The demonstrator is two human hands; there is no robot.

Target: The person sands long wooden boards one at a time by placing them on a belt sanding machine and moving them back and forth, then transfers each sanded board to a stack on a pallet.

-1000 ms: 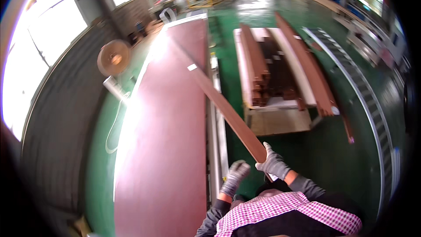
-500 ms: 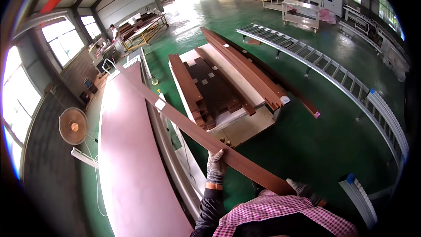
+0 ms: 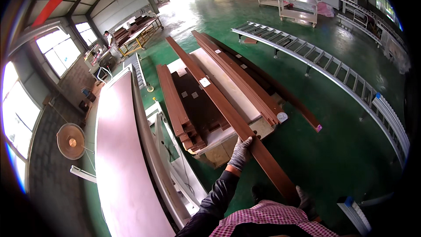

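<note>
A long reddish-brown board (image 3: 227,113) with a white label runs away from me at a slant, over the low pale platform (image 3: 215,155). Partway along it, my left hand (image 3: 240,153), in a striped grey glove, is closed round the board. Its near end rests against the palm side of my right hand (image 3: 305,202), gloved and partly hidden by the shirt and shadow; that hand grips the end. Beneath the board on the platform lie a brown board stack (image 3: 168,98) at left, dark boards (image 3: 191,101) with white labels in the middle, and another stack (image 3: 245,83) at right.
Close on my left stands a long pink-topped table (image 3: 120,149), with a white metal frame (image 3: 175,158) beside it. A roller conveyor (image 3: 307,55) curves along the right. One fan (image 3: 71,141) is by the left wall. Farther back, a person (image 3: 109,39) stands near a loaded table (image 3: 138,35).
The held board has swung right, from over the pink-topped table's edge to over the platform. My left hand has moved right and farther out with it; the right hand stays at the near end.
</note>
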